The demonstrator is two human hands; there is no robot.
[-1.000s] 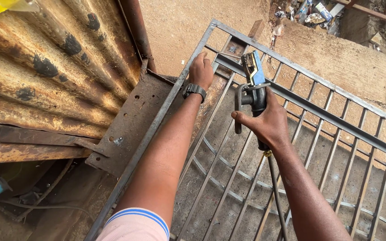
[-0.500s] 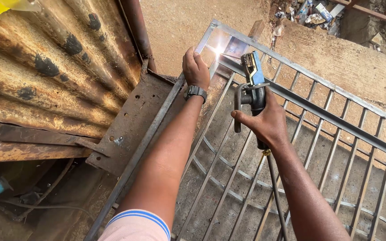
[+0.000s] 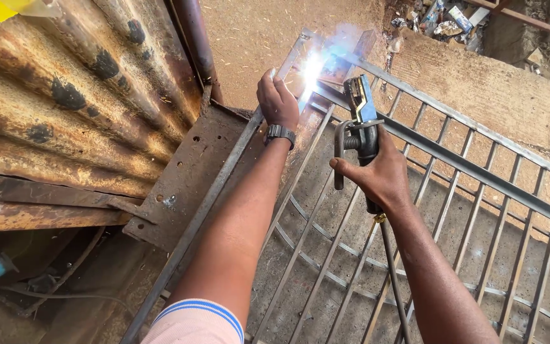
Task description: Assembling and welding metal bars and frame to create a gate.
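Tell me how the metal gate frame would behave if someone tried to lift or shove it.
The gate frame is probably stiff: its many bars run straight across its width. It likely feels heavy and awkward, since it extends well beyond the left hand steadying its edge. Lying nearly flat, it seems unlikely to roll or tip; the spot by the welding arc is likely hot.

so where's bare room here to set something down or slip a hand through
Bare rusty plate between corrugated sheet and gate frame; open gaps between gate bars on the right. Crowded at the top corner: left hand, right hand, electrode holder.
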